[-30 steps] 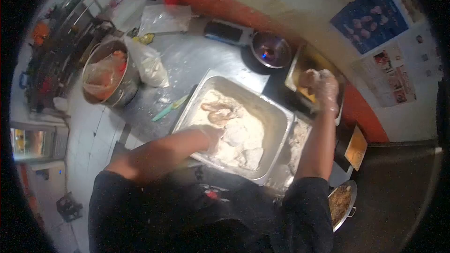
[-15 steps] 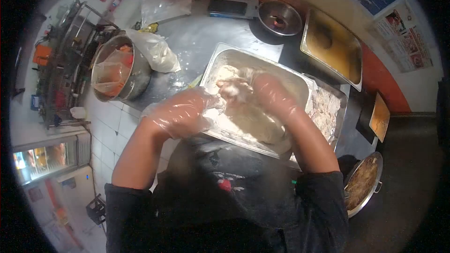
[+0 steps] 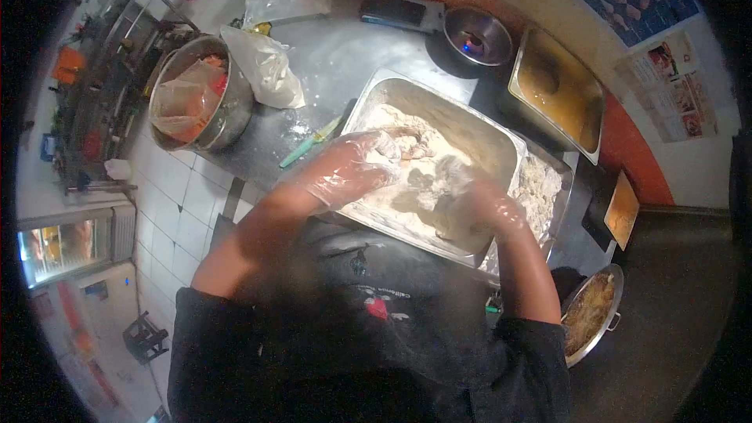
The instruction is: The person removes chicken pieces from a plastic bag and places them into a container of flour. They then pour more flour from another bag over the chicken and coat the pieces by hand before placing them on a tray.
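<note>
A deep metal tray point(image 3: 501, 135) holds white flour point(image 3: 419, 176). In its upper left part lies a flour-coated piece of food point(image 3: 413, 143). My left hand point(image 3: 356, 166), in a clear plastic glove, reaches over the tray's left edge, its floury fingertips beside that piece; whether it grips the piece cannot be made out. My right hand point(image 3: 470, 192), also gloved, is over the flour in the middle of the tray, its fingers smeared by motion. A second tray point(image 3: 540, 188) with floured pieces sits partly under the deep tray's right side.
A pot point(image 3: 200, 98) with a plastic bag and a white bag point(image 3: 266, 70) stand at the left. A green-handled knife point(image 3: 309, 142) lies nearby. Behind are a scale point(image 3: 395, 9), a bowl point(image 3: 478, 35) and a tray of yellowish liquid point(image 3: 556, 90). A pan point(image 3: 591, 309) is at the lower right.
Both hands have moved apart, the right one down toward the tray's middle. The food piece between them now lies in the flour. The knife has come into fuller view.
</note>
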The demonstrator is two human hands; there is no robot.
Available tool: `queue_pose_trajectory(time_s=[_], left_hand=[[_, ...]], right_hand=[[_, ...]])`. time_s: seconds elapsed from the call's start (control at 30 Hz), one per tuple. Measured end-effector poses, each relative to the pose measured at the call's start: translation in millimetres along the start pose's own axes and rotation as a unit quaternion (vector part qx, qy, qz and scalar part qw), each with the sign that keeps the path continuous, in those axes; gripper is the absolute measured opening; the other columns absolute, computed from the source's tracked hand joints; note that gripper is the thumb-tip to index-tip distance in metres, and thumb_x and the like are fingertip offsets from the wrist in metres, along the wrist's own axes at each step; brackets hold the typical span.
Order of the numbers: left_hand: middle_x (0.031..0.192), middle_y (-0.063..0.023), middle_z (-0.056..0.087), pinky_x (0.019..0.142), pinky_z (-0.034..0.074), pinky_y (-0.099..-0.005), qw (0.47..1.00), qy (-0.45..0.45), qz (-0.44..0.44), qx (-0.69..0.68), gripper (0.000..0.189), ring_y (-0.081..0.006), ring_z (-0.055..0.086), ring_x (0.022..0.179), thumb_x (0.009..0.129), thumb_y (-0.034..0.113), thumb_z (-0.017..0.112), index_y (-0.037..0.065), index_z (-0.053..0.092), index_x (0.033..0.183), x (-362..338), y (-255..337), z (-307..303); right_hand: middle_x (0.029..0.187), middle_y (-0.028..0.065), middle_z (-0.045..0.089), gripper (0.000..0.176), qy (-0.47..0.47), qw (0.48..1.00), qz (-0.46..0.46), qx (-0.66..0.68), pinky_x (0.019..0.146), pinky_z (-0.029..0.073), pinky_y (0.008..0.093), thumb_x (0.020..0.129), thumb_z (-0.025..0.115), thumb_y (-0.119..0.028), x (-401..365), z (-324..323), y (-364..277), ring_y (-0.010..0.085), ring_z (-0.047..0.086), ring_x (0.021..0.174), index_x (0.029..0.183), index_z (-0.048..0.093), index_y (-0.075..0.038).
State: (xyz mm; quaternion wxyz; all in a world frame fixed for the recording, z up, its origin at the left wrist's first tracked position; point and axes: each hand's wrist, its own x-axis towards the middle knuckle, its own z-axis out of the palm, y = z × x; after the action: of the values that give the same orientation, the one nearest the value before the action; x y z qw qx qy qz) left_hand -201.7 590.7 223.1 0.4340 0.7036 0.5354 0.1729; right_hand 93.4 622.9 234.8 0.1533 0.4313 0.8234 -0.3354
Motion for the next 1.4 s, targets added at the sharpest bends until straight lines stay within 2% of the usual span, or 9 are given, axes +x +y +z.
queue_pose_trajectory(time_s=[0.13,0.33,0.57,0.77,0.83,0.97,1.03,1.2,1.4], left_hand=[[0.125,-0.0215,0.068,0.099,0.051,-0.039,0.996,-0.046,-0.064,0.033,0.038,-0.0307,0.066,0.11,0.095,0.019,0.066,0.003,0.067,0.129,17,16,10],[0.094,-0.0097,0.074,0.072,0.056,-0.034,0.966,-0.091,-0.185,-0.159,0.034,-0.0174,0.067,0.076,0.092,0.015,0.063,0.004,0.07,0.123,30,24,24],[0.083,-0.0046,0.067,0.061,0.048,-0.0303,0.955,-0.056,-0.2,-0.213,0.042,-0.0107,0.059,0.07,0.09,0.016,0.07,0.005,0.066,0.13,29,35,33],[0.1,-0.0074,0.073,0.079,0.057,-0.0326,0.982,-0.049,-0.097,-0.154,0.038,-0.0161,0.069,0.09,0.093,0.015,0.068,0.005,0.062,0.13,48,6,77],[0.123,-0.0132,0.068,0.086,0.057,-0.0363,0.987,-0.033,-0.123,-0.094,0.048,-0.0212,0.069,0.102,0.095,0.014,0.065,0.006,0.052,0.14,46,14,81],[0.147,-0.0205,0.055,0.113,0.043,-0.0393,1.0,-0.015,-0.011,0.009,0.061,-0.0322,0.059,0.128,0.101,0.029,0.058,0.007,0.039,0.154,55,-64,110],[0.15,-0.022,0.052,0.12,0.037,-0.0387,0.993,-0.084,-0.024,-0.082,0.065,-0.0356,0.054,0.136,0.103,0.034,0.056,0.008,0.035,0.158,35,-2,52],[0.139,-0.0319,0.058,0.116,0.041,-0.0427,0.99,0.019,-0.05,0.127,0.076,-0.0433,0.057,0.132,0.098,0.038,0.064,-0.011,0.039,0.149,32,-20,30],[0.133,-0.0305,0.06,0.106,0.049,-0.0455,0.992,0.11,0.064,0.006,0.065,-0.0437,0.06,0.124,0.093,0.034,0.07,-0.007,0.051,0.14,23,-29,23]], right_hand=[[0.113,0.0244,0.071,0.044,0.188,0.971,-0.148,-0.012,0.099,0.051,0.0494,0.099,0.062,-0.04,11,44,-5,0.0374,0.067,0.111,0.117,0.069,0.0],[0.108,0.0227,0.07,0.043,0.191,0.966,-0.073,0.158,0.09,0.052,0.0509,0.098,0.06,-0.044,4,26,-16,0.0394,0.067,0.103,0.107,0.072,-0.005],[0.108,0.0242,0.069,0.03,0.216,0.975,-0.052,-0.007,0.086,0.053,0.045,0.098,0.064,-0.027,-13,-1,-6,0.0392,0.067,0.101,0.116,0.069,-0.003],[0.126,0.0255,0.066,0.065,0.192,0.852,0.004,0.487,0.101,0.049,0.0461,0.085,0.078,-0.033,-3,31,-16,0.0383,0.061,0.122,0.14,0.059,-0.004],[0.128,0.0262,0.065,0.066,0.243,0.952,-0.072,0.17,0.103,0.049,0.0443,0.086,0.078,-0.031,-19,16,-28,0.0367,0.06,0.124,0.143,0.057,-0.005],[0.118,0.0233,0.067,0.035,0.179,0.957,-0.009,0.227,0.098,0.052,0.0473,0.093,0.069,-0.022,-13,26,1,0.039,0.065,0.11,0.122,0.067,-0.004],[0.111,0.0229,0.068,0.027,0.208,0.97,0.003,0.128,0.094,0.052,0.0497,0.094,0.066,-0.021,-27,11,0,0.0406,0.066,0.106,0.113,0.068,-0.003],[0.099,0.0241,0.068,0.023,0.147,0.988,-0.005,-0.043,0.09,0.052,0.0515,0.096,0.062,-0.021,-1,30,33,0.0421,0.066,0.102,0.101,0.069,0.0],[0.104,0.0242,0.072,0.031,0.178,0.982,0.058,0.024,0.089,0.055,0.0458,0.102,0.055,-0.026,29,38,29,0.0382,0.071,0.097,0.11,0.071,-0.001]])
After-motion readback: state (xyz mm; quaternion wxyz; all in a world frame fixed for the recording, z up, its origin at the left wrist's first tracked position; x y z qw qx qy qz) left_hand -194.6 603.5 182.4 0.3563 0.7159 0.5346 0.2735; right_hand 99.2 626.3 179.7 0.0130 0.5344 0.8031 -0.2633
